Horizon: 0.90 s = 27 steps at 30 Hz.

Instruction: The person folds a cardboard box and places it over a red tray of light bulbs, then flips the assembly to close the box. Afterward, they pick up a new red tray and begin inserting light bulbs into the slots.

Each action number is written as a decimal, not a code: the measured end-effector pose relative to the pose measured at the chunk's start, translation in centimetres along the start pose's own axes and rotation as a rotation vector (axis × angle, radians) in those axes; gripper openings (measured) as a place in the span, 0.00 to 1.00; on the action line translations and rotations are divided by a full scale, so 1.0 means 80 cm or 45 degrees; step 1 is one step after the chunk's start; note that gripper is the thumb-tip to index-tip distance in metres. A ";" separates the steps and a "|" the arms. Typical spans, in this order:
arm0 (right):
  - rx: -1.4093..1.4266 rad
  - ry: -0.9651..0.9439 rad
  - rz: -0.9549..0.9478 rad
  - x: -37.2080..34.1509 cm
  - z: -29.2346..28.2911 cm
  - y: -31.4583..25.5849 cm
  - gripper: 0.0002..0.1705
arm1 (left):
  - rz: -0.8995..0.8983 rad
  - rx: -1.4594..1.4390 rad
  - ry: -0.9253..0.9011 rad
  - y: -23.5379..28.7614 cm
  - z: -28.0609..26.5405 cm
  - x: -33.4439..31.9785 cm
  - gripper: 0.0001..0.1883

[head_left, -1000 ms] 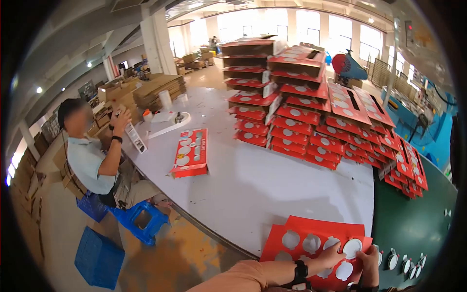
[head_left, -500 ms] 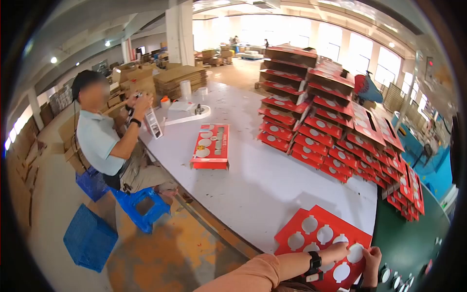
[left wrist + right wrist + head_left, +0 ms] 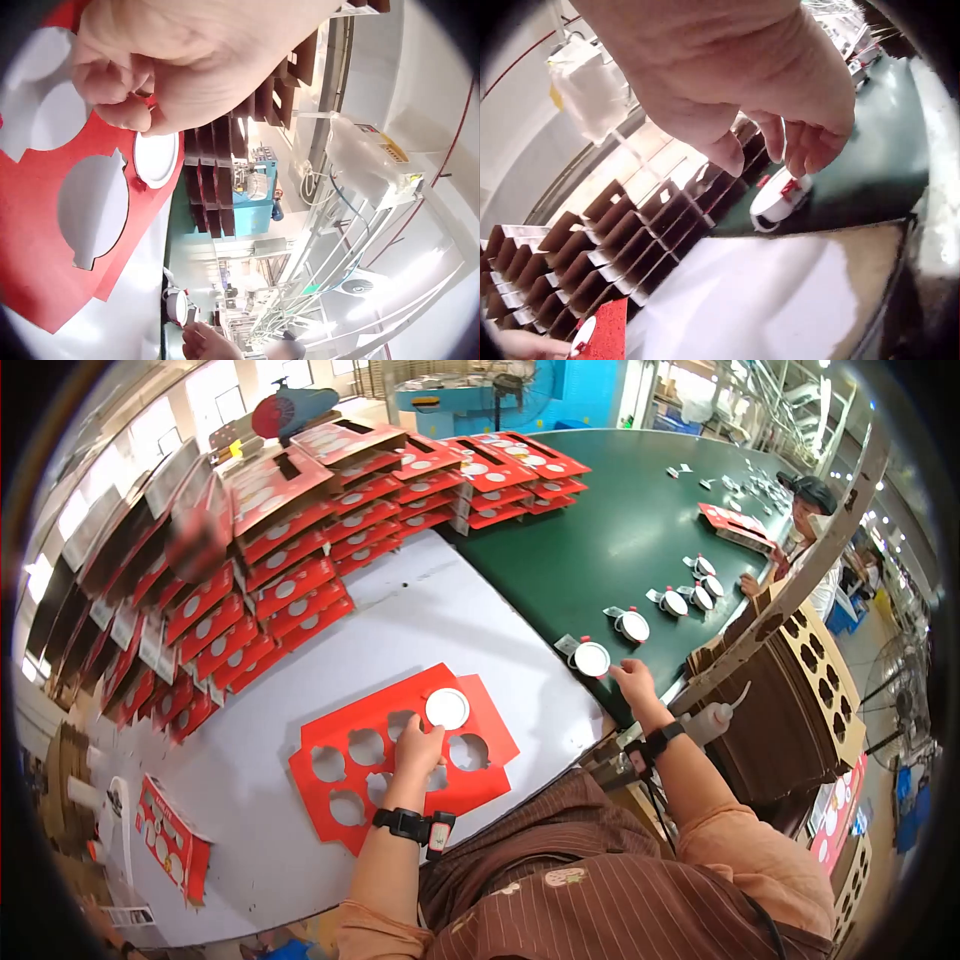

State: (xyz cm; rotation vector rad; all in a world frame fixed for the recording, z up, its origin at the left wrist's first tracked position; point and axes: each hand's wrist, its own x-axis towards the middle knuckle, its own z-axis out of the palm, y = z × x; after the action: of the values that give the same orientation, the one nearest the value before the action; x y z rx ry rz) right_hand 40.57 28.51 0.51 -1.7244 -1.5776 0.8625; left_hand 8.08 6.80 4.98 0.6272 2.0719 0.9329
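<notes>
A red cardboard sheet with round cut-outs (image 3: 330, 732) lies on the white table. Its far right cut-out holds a round white downlight (image 3: 447, 709), whose lower edge my left hand (image 3: 418, 750) pinches. The left wrist view shows these fingers (image 3: 124, 112) curled, with a bit of red between them and the white disc (image 3: 157, 159) just beyond. Over the green surface, my right hand (image 3: 634, 685) reaches beside another round white downlight (image 3: 591, 659). From the right wrist, that downlight (image 3: 780, 201) with red clips sits just under the loosely bent fingers, thumb apart.
More downlights (image 3: 632, 626) stand in a row along the green surface (image 3: 600, 530). Stacked red cartons (image 3: 290, 585) rise at the left. A slanted metal post (image 3: 770, 615), brown cardboard stack (image 3: 780, 705) and bottle (image 3: 708, 723) border the right side. Another person (image 3: 812, 550) sits beyond.
The head view has swung right, towards the green surface. My right hand has left the red sheet and moved out beside a downlight; my left hand stays at the sheet.
</notes>
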 end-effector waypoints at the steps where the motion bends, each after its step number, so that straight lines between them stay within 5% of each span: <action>1: -0.026 -0.012 0.007 0.009 0.001 0.004 0.29 | -0.018 0.023 -0.022 0.002 0.004 0.003 0.31; 4: -0.105 -0.035 0.017 0.036 0.012 0.005 0.34 | 0.095 -0.012 0.003 -0.018 0.022 0.023 0.32; 6: -0.134 -0.217 0.010 0.044 0.019 -0.010 0.34 | 0.386 0.116 0.208 -0.050 0.034 0.038 0.27; 10: -0.114 -0.231 -0.094 0.045 0.030 -0.018 0.18 | 0.546 0.265 0.554 -0.035 0.022 -0.020 0.19; 13: 0.026 -0.218 -0.147 0.030 0.029 -0.026 0.15 | 0.579 -0.020 0.218 -0.064 0.028 -0.030 0.14; 16: 0.310 -0.278 -0.327 -0.020 0.008 -0.078 0.15 | 0.637 -0.061 0.141 -0.015 0.028 -0.065 0.13; 17: 0.337 -0.355 -0.382 -0.042 0.001 -0.097 0.15 | 0.872 -0.171 0.145 0.003 0.030 -0.074 0.15; 20: 0.359 -0.519 -0.598 -0.100 -0.009 -0.135 0.17 | 1.045 -0.185 0.058 0.068 0.030 -0.099 0.20; 22: 0.549 -0.671 -0.704 -0.124 -0.008 -0.139 0.19 | 1.573 0.300 0.240 0.092 0.030 -0.106 0.23; 27: 0.566 -0.780 -0.943 -0.168 -0.022 -0.162 0.19 | 1.402 0.084 -0.037 0.090 0.029 -0.124 0.21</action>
State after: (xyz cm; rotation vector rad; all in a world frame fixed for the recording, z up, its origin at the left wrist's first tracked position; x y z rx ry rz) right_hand 33.61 16.08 12.69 -0.4926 -1.9981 1.2642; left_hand 16.62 5.38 13.98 1.8835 1.6467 1.3959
